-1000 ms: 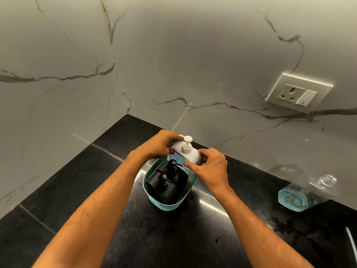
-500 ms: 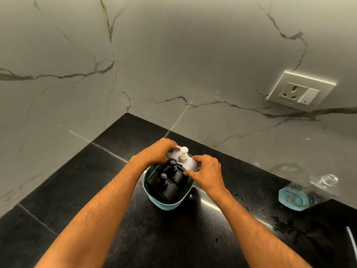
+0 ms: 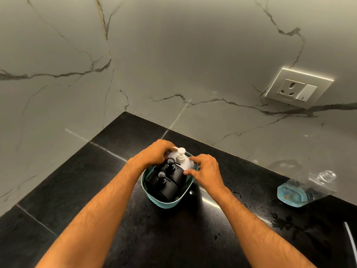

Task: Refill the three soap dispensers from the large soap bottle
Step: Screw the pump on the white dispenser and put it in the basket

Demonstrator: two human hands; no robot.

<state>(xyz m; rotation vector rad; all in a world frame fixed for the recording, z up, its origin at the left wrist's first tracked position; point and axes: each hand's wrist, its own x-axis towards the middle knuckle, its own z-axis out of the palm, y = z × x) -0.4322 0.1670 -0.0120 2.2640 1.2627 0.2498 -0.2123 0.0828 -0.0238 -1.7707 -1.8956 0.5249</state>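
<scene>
We see a black polished stone bench (image 3: pixel 81 182) with pale seams, meeting in a corner with grey marble-look walls (image 3: pixel 173 55) crossed by dark veins. A cream socket plate (image 3: pixel 298 88) with a switch sits on the right wall. Wet splashes (image 3: pixel 284 223) dot the bench at right, and a thin white strip (image 3: pixel 350 238) shows at the right edge.

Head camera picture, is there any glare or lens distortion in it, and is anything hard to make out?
Head view: glare streaks on the black countertop beside the teal basket; wide-angle bending tilts the wall socket; the clear large soap bottle blends into the wall; both hands look sharp.
</scene>
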